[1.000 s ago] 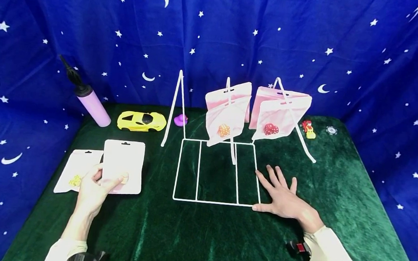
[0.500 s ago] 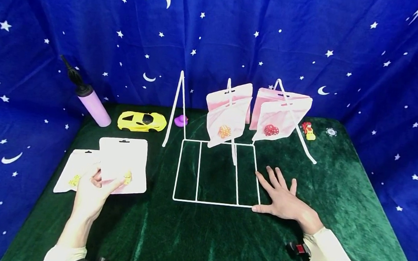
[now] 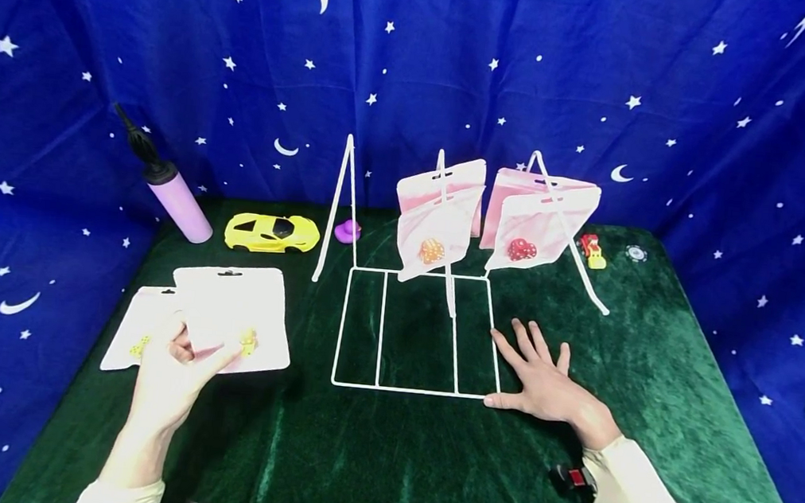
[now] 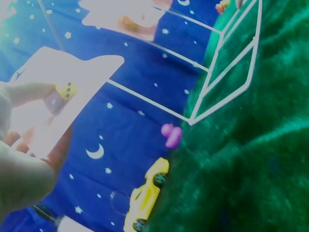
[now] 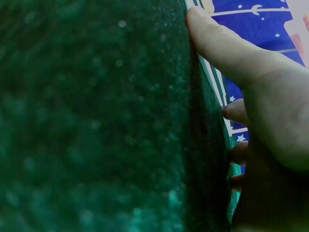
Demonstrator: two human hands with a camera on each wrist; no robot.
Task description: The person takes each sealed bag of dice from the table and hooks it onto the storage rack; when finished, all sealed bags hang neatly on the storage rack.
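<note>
Left hand [image 3: 165, 370] pinching white pouch [image 3: 231, 316] with yellow die, right hand [image 3: 542, 380] flat, fingers spread on green cloth [image 3: 384, 458], touching wire rack [image 3: 413, 328] corner.

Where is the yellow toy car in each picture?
Head: the yellow toy car sits far left on the green cloth, beside the purple duck.
Left wrist: the car is at the bottom middle, below the same duck.
Right wrist: not in it.
Shared landmark: the purple duck.
</note>
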